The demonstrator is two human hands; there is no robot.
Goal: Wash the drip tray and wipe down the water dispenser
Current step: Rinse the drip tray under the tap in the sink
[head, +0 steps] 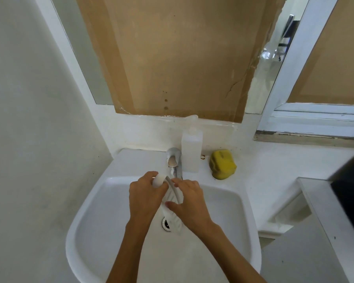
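Both of my bare forearms reach up from the bottom edge over the white washbasin (pixel 86 231), and my hands meet above its drain (pixel 166 223). My left hand (pixel 145 196) has its fingers curled round the upper end of the white drip tray (pixel 172 213), gripping it just below the chrome tap (pixel 174 162). My right hand (pixel 189 201) holds the same tray from the other side, thumb pressed on its ribbed face and fingers wrapped behind its edge. Held this way, the tray stands on end, tilted, its lower part hanging over the drain inside the bowl. Whether water is running over it I cannot tell. Just right of the tap a translucent pump bottle (pixel 192 149) stands on the basin's back ledge, and beside that a yellow sponge (pixel 223 166) lies on the white counter (pixel 274 160). Behind the basin, brown cardboard (pixel 178 58) covers most of the wall mirror.
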